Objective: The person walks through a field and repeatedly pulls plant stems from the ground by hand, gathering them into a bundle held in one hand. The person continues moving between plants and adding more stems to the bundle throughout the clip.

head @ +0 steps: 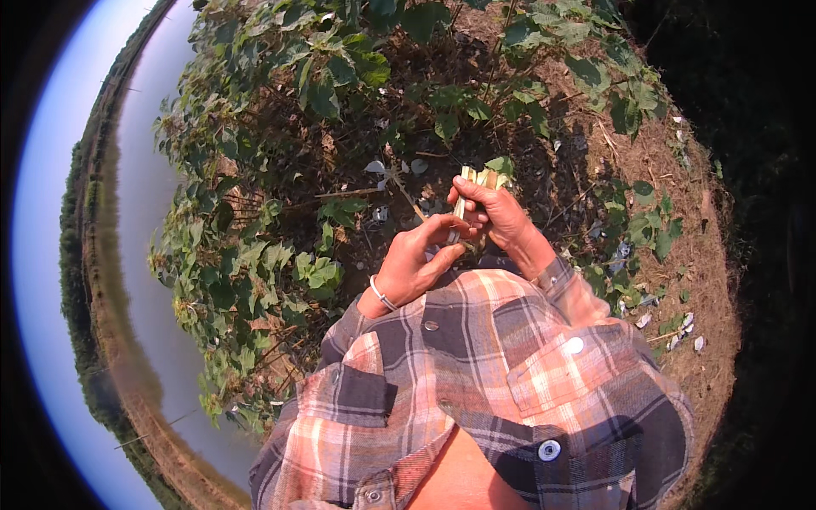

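Pale green plant strips point(466, 191), which look like peeled stem or bark, are held close in front of the chest. My right hand point(494, 207) is closed round their upper part, with the thumb laid over them. Just below and to the left, my left hand point(424, 255) pinches the lower end between thumb and fingers; a light bangle is on its wrist. A green leaf point(500, 166) sticks up beyond the right hand. A cut brown stem point(408, 199) slants beside the left hand's fingertips.
Leafy green plants point(236, 274) stand on the left and in front. Dry ground point(695, 255) with fallen pale leaves point(687, 322) lies to the right. Water point(150, 191) and a far bank with trees show at the far left. Thin stalks cross the shaded soil ahead.
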A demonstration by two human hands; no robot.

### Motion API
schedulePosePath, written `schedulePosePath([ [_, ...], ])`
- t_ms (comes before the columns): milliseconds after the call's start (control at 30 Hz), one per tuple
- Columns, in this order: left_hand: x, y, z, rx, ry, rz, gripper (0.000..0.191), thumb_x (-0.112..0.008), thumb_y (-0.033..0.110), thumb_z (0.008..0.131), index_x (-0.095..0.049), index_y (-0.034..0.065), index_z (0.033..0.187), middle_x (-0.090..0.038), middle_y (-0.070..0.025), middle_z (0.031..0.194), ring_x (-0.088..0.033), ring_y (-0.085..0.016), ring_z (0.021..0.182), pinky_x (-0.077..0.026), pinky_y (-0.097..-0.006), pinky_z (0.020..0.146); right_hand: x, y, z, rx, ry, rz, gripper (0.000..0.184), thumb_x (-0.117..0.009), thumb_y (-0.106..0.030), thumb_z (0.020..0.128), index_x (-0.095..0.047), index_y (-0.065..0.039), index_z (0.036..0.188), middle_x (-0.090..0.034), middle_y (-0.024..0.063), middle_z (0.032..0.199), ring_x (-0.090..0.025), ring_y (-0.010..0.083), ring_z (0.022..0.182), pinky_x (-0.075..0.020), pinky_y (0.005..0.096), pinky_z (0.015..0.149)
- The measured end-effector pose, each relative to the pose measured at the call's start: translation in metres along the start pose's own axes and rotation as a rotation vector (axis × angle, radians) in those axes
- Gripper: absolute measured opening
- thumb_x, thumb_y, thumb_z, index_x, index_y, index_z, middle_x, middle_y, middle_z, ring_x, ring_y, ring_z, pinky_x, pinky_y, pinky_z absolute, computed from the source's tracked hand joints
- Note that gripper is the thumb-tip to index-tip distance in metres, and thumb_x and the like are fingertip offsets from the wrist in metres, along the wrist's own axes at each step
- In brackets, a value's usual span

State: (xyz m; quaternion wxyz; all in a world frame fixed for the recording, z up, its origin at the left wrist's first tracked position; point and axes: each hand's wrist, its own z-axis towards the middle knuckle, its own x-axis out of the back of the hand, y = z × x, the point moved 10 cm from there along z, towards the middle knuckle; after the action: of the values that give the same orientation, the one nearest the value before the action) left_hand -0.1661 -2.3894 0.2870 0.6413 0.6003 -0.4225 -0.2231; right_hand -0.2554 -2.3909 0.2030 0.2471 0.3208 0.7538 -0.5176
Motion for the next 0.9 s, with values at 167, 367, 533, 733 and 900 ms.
schedulePosePath([
  [167, 0.005, 0.002, -0.008, -0.058, 0.066, 0.268, 0.032, -0.059, 0.003, 0.087, -0.05, 0.0043, 0.118, -0.069, -0.0105, 0.095, -0.068, -0.022, 0.091, -0.052, -0.0282, 0.075, -0.002, -0.003, -0.003, 0.041, 0.028, -0.048, 0.026, -0.058, -0.027, 0.091, -0.062, -0.004, 0.081, -0.046, -0.0071, 0.056, -0.034, 0.0012, 0.043, -0.0265, 0.018, 0.04],
  [367, 0.003, 0.037, -0.02, -0.428, 0.209, 0.612, 0.015, -0.066, 0.014, 0.081, -0.06, 0.0087, 0.093, -0.064, -0.006, 0.073, -0.065, -0.023, 0.064, -0.051, -0.031, 0.056, -0.008, 0.008, 0.001, -0.028, 0.013, -0.014, 0.025, -0.058, -0.026, 0.091, -0.06, -0.003, 0.081, -0.043, -0.007, 0.055, -0.033, 0.0023, 0.042, -0.0245, 0.0192, 0.04],
  [533, 0.004, 0.047, -0.032, -0.596, 0.227, 0.562, 0.013, -0.065, 0.007, 0.08, -0.061, 0.0068, 0.092, -0.065, -0.0053, 0.079, -0.066, -0.022, 0.068, -0.052, -0.0289, 0.056, -0.005, 0.024, 0.006, -0.086, 0.011, 0.051, 0.025, -0.057, -0.025, 0.092, -0.059, -0.004, 0.079, -0.043, -0.007, 0.053, -0.034, 0.0018, 0.038, -0.0271, 0.0184, 0.037],
  [733, 0.013, 0.033, -0.03, -0.467, 0.243, 0.32, 0.015, -0.068, 0.013, 0.081, -0.06, 0.0063, 0.092, -0.065, -0.0071, 0.08, -0.065, -0.025, 0.07, -0.051, -0.0312, 0.06, 0.006, 0.025, 0.018, -0.065, 0.075, 0.045, 0.024, -0.057, -0.026, 0.092, -0.059, -0.005, 0.08, -0.045, -0.0071, 0.053, -0.035, 0.0018, 0.038, -0.0241, 0.018, 0.034],
  [900, 0.018, 0.014, -0.019, -0.297, 0.209, 0.227, 0.023, -0.069, 0.013, 0.081, -0.06, 0.0066, 0.101, -0.068, -0.0073, 0.086, -0.067, -0.022, 0.074, -0.051, -0.0296, 0.065, 0.009, 0.01, 0.021, 0.057, 0.106, 0.096, 0.023, -0.057, -0.024, 0.093, -0.057, -0.005, 0.08, -0.042, -0.0065, 0.052, -0.034, 0.0019, 0.038, -0.0263, 0.018, 0.034],
])
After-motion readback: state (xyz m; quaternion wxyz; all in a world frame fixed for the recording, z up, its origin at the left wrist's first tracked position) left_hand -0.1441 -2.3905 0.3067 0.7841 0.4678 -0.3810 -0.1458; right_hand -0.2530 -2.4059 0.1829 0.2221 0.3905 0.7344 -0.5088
